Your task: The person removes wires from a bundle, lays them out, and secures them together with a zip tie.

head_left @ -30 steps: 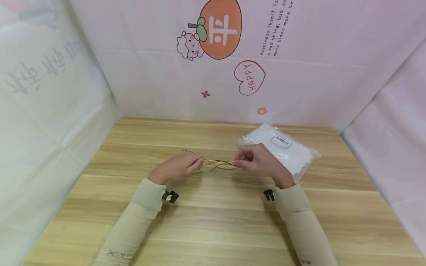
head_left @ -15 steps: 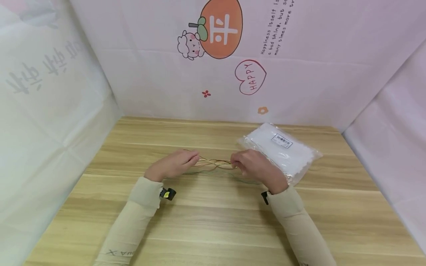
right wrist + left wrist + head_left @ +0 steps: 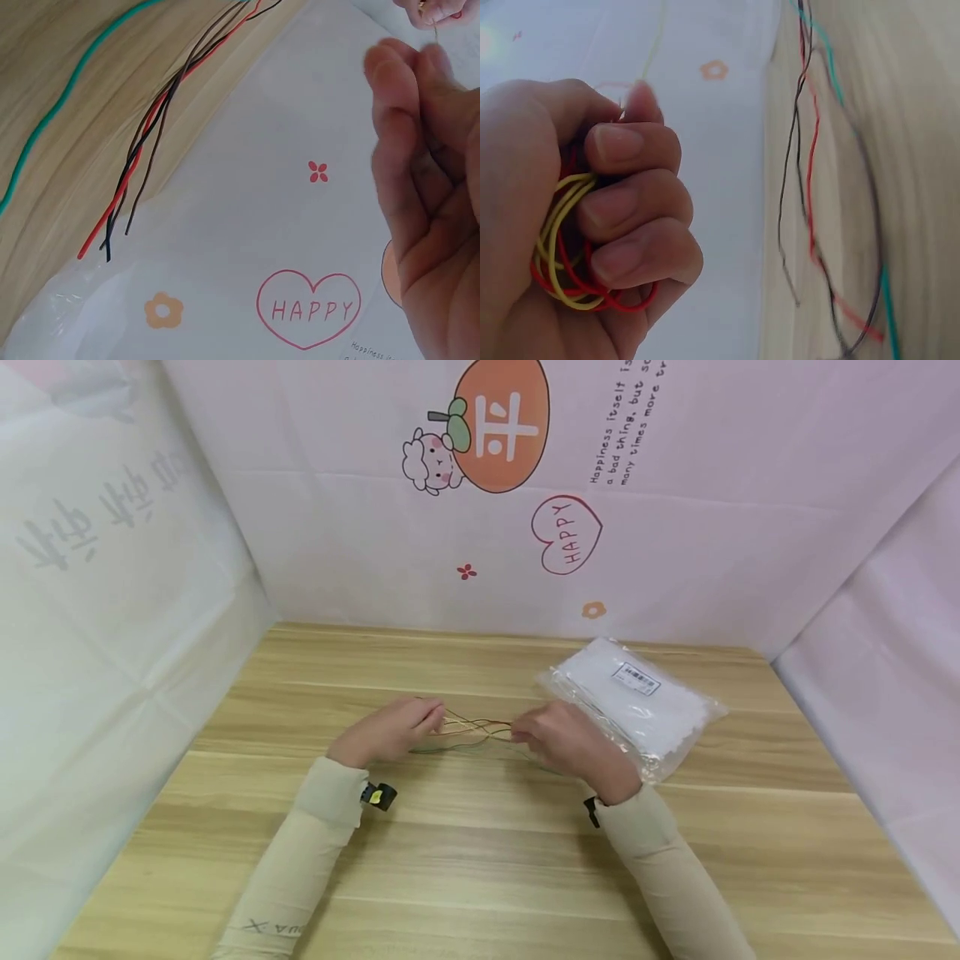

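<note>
In the head view my left hand (image 3: 388,729) is just above the table, its fingers curled. The left wrist view shows it holding a small coil of yellow and red wire (image 3: 562,240) against the palm. A thin yellow strand (image 3: 658,45) leads up from its fingertips. My right hand (image 3: 566,739) is a short way to the right; its thumb and forefinger pinch the yellow wire (image 3: 435,34) in the right wrist view. Black, brown and red loose wires (image 3: 155,116) lie on the table beyond the hands, with a green wire (image 3: 71,82) beside them.
A clear plastic bag (image 3: 637,702) with white contents and a barcode label lies behind my right hand. White printed cloth (image 3: 360,543) stands as walls around the wooden table (image 3: 480,877).
Both hands have shifted a little to the left. My right hand has also turned more palm-down, and the strands between the hands look looser and more spread.
</note>
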`<state>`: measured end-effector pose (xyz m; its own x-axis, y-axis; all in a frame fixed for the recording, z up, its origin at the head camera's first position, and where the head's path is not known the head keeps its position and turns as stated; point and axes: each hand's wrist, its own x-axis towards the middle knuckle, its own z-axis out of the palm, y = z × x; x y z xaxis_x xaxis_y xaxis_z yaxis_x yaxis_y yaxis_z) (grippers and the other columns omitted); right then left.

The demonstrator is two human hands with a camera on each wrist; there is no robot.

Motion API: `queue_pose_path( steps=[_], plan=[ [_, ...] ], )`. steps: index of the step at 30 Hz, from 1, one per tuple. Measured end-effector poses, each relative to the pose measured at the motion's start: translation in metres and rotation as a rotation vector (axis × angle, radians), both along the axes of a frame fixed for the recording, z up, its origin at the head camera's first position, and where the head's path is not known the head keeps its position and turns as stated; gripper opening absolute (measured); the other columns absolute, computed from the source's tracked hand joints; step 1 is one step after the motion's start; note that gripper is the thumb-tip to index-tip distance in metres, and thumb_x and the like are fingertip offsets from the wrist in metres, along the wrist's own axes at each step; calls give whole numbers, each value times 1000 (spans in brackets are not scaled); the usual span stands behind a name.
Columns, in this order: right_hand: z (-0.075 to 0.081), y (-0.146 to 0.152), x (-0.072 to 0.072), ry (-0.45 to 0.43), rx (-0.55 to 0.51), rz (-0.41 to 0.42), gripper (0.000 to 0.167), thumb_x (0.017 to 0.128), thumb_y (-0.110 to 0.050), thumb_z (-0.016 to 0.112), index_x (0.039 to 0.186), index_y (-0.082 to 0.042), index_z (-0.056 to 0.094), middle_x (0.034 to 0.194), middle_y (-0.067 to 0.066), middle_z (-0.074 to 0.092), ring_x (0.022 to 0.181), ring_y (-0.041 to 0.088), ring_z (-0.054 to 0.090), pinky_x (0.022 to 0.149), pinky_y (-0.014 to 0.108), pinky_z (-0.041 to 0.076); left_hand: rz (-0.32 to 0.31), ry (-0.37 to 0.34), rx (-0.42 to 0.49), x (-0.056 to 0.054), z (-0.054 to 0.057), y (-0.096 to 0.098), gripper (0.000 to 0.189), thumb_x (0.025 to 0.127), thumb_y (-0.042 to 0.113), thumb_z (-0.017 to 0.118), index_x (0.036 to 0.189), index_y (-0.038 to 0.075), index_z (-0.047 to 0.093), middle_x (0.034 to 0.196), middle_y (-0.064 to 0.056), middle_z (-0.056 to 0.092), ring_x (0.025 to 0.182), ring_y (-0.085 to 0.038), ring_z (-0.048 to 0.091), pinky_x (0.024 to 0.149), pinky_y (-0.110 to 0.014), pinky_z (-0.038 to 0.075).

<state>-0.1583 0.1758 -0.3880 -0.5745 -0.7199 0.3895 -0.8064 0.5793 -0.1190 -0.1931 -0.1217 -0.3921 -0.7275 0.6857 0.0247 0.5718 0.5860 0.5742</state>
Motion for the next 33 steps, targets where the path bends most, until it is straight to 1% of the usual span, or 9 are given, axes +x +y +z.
queue_pose_path(
  steps=[4, 9, 15, 16, 22, 24, 26, 30, 33],
  plan=[
    [-1, 2, -1, 56, -7, -18, 29, 76, 19, 64, 81, -8, 72, 77, 2, 79, 58, 9, 66, 56, 25, 56, 3, 16, 13, -2, 2, -6, 33, 115, 17, 39, 96, 8, 64, 91, -12, 68, 76, -14, 53, 78, -35, 49],
    [-3, 7, -6, 60, 2, -47, 32, 70, 17, 53, 78, -10, 68, 69, 0, 73, 52, 7, 51, 52, 27, 51, -28, 67, 14, -5, 3, -11, 35, 115, 19, 40, 93, 7, 64, 90, -12, 70, 73, -12, 52, 77, -35, 50],
    [2, 23, -9, 13, -9, -113, 32, 73, 19, 57, 75, -11, 69, 69, -2, 71, 56, 7, 53, 57, 31, 53, 90, 120, 89, -9, 2, -30, 36, 114, 13, 37, 83, 8, 54, 71, -3, 51, 62, -10, 39, 66, -28, 43],
    [3, 26, -9, -1, -11, -124, 32, 74, 19, 57, 75, -11, 69, 69, -2, 71, 57, 7, 54, 58, 31, 53, 86, 117, 101, -9, 3, -32, 35, 115, 14, 39, 84, 8, 55, 71, -2, 50, 62, -10, 40, 66, -27, 42],
    [8, 37, -12, -79, 1, -176, 34, 80, 16, 52, 78, -13, 70, 71, -1, 72, 58, 11, 58, 58, 33, 52, -52, -28, 85, -10, 9, -29, 28, 113, 21, 51, 99, 5, 69, 89, -11, 67, 72, -10, 48, 74, -28, 46],
    [8, 39, -13, -115, -1, -192, 34, 83, 14, 50, 79, -14, 69, 70, -2, 71, 59, 11, 56, 57, 33, 50, -94, -80, 75, -9, 12, -26, 28, 112, 21, 53, 100, 5, 73, 93, -14, 70, 72, -10, 48, 75, -28, 46],
    [8, 42, -13, -147, -2, -215, 35, 84, 13, 48, 79, -15, 68, 69, -2, 69, 59, 11, 54, 57, 32, 48, -140, -111, 76, -8, 13, -24, 29, 112, 21, 53, 96, 7, 73, 91, -12, 70, 70, -8, 46, 74, -27, 44],
    [9, 48, -15, -190, 8, -267, 37, 87, 12, 44, 78, -17, 66, 71, -4, 67, 61, 12, 53, 58, 31, 46, -224, -180, 132, -6, 14, -22, 35, 113, 18, 51, 79, 9, 60, 74, 0, 52, 65, -7, 37, 68, -25, 38],
    [8, 52, -17, -209, 18, -286, 37, 90, 9, 43, 79, -18, 66, 72, -5, 66, 63, 13, 53, 59, 32, 46, -249, -216, 159, -4, 13, -23, 40, 113, 19, 51, 74, 11, 47, 68, 6, 34, 62, -7, 30, 65, -24, 33]
  ],
)
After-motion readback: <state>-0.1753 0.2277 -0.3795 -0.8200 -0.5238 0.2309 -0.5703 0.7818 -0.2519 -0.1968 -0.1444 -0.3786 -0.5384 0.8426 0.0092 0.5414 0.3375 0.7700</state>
